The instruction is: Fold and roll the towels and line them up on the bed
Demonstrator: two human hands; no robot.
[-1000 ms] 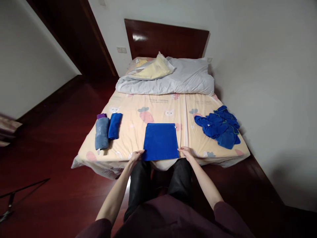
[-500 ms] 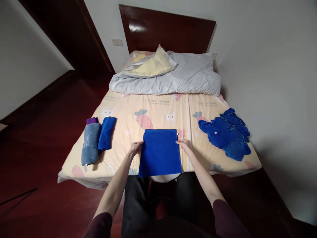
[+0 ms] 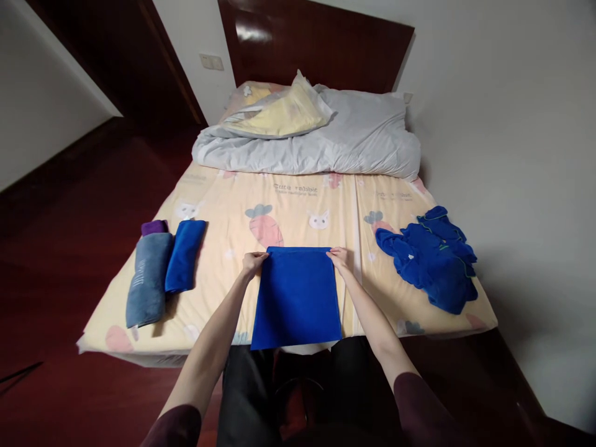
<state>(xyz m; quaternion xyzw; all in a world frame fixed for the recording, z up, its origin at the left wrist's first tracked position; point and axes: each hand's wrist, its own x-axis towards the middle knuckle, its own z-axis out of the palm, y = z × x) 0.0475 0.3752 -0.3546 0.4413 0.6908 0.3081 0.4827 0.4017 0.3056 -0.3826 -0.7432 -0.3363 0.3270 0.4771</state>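
Note:
A blue towel [image 3: 298,298] lies spread in a near-square at the front edge of the bed, its near edge reaching the mattress edge. My left hand [image 3: 254,263] is closed on its far left corner. At the far right corner, my right hand [image 3: 338,256] pinches the cloth between thumb and fingers. Off to the left rest a folded blue towel [image 3: 186,256], a rolled grey-blue towel [image 3: 149,279] with pale lettering, and a purple towel [image 3: 154,228] partly hidden behind it. A crumpled heap of blue towels [image 3: 431,257] sits on the right.
The bed [image 3: 223,211] has a cream sheet printed with carrots and rabbits. A rumpled grey-white quilt [image 3: 372,136] lies across its far end, below a dark wooden headboard [image 3: 316,43]. Reddish floor [image 3: 84,248] runs along the left, a wall [image 3: 512,155] along the right.
Both hands have shifted from the towel's sides up to its far corners. The far edge now looks straight, and a white tag at the right corner no longer shows. The view has tilted slightly.

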